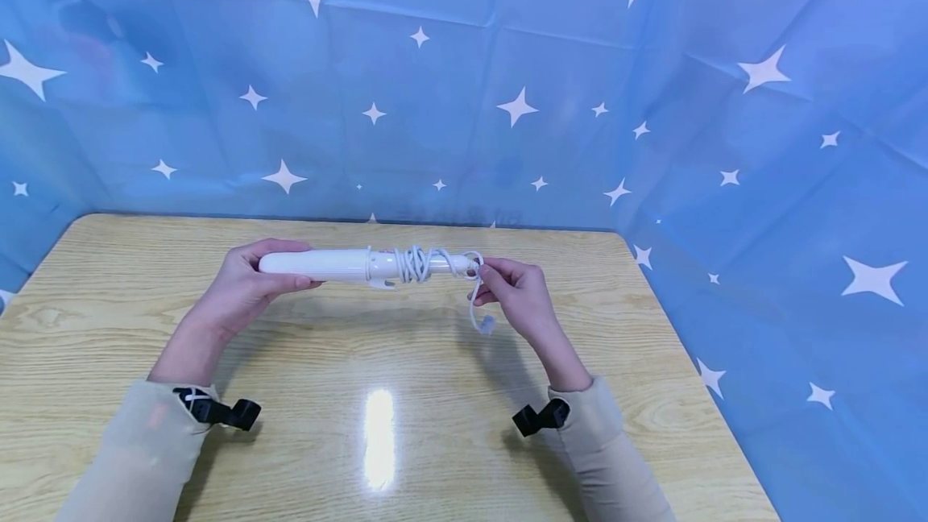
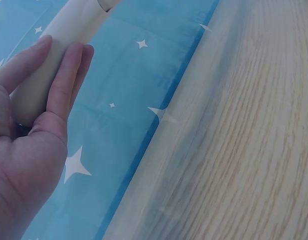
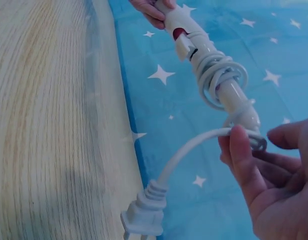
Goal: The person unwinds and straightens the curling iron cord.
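Note:
A white curling iron [image 1: 329,264] is held level above the table, its own white power cord [image 1: 415,264] wound in loops round the handle. My left hand [image 1: 242,280] grips the thick, ribbed end, thumb on one side and fingers on the other. At the handle end, my right hand [image 1: 516,296] holds the cord where it leaves the iron, with the fingers curled at it. From there a short length of cord hangs down to a two-pin plug [image 3: 143,212]. A small lever [image 3: 185,47] sticks out from the iron's side, with a red patch beside it.
A wood-grain table [image 1: 304,425] spreads beneath both hands. Behind it and along the right side hangs a blue cloth [image 1: 449,103] with white stars. Black wrist cameras [image 1: 217,409] are strapped over the light sleeves.

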`<state>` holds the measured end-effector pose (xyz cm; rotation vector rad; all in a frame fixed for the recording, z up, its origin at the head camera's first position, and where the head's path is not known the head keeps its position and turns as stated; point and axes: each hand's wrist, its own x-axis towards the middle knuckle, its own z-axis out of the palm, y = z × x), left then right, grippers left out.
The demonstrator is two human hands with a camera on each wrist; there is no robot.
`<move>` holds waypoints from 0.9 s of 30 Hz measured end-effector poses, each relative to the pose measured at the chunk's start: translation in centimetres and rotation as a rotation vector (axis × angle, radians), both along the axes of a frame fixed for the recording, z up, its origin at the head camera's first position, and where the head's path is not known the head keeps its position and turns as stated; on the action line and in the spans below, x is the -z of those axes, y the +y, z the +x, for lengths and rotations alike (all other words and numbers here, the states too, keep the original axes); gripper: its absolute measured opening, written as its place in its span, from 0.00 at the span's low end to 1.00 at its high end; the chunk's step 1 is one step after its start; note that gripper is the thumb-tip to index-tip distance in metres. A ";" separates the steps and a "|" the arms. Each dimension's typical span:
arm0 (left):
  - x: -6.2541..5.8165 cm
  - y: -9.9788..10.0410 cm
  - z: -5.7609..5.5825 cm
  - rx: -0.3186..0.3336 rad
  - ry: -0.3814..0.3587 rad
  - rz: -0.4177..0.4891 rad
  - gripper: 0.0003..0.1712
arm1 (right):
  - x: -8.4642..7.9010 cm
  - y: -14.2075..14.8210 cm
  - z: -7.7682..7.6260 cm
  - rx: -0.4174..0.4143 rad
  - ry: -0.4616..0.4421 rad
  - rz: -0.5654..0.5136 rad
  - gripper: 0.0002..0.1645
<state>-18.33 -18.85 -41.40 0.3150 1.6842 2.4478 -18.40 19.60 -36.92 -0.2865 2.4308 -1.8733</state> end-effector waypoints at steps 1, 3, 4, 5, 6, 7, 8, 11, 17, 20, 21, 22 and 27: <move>0.0 0.0 0.0 0.001 0.001 0.005 0.25 | 0.0 0.0 0.0 0.003 0.000 0.006 0.18; 0.0 0.0 0.0 0.004 0.004 0.016 0.25 | 0.0 0.1 0.0 0.010 -0.003 0.012 0.17; 0.1 0.0 0.1 0.004 0.005 0.019 0.25 | 0.1 0.1 -0.1 0.015 -0.007 0.013 0.17; 0.1 0.0 0.1 0.004 0.005 0.021 0.25 | 0.1 0.1 -0.1 0.021 -0.011 0.011 0.17; 0.1 -0.1 0.1 0.003 0.006 0.020 0.25 | 0.1 0.2 -0.1 0.028 -0.013 0.013 0.17; 0.1 -0.1 0.1 0.001 0.005 0.019 0.25 | 0.2 0.3 -0.1 0.034 -0.016 0.014 0.18; 0.1 -0.1 0.1 -0.001 0.005 0.016 0.25 | 0.3 0.3 -0.1 0.039 -0.016 0.017 0.18; 0.1 -0.1 0.2 -0.010 0.000 0.015 0.24 | 0.4 0.5 -0.1 0.047 -0.006 0.034 0.19; 0.1 -0.2 0.3 -0.029 -0.001 0.032 0.24 | 0.5 0.9 -0.3 0.057 0.055 0.112 0.19; 0.1 -0.4 0.3 -0.033 0.003 0.044 0.24 | 0.5 1.2 -0.3 0.075 0.074 0.140 0.18; 0.1 -0.4 0.3 -0.032 0.005 0.051 0.24 | 0.5 1.2 -0.3 0.079 0.077 0.143 0.18; 0.1 -0.4 0.2 -0.028 0.007 0.060 0.24 | 0.5 1.3 -0.3 0.085 0.078 0.143 0.17; 0.1 -0.6 0.2 -0.019 0.016 0.081 0.25 | 0.7 1.7 -0.3 0.094 0.093 0.153 0.15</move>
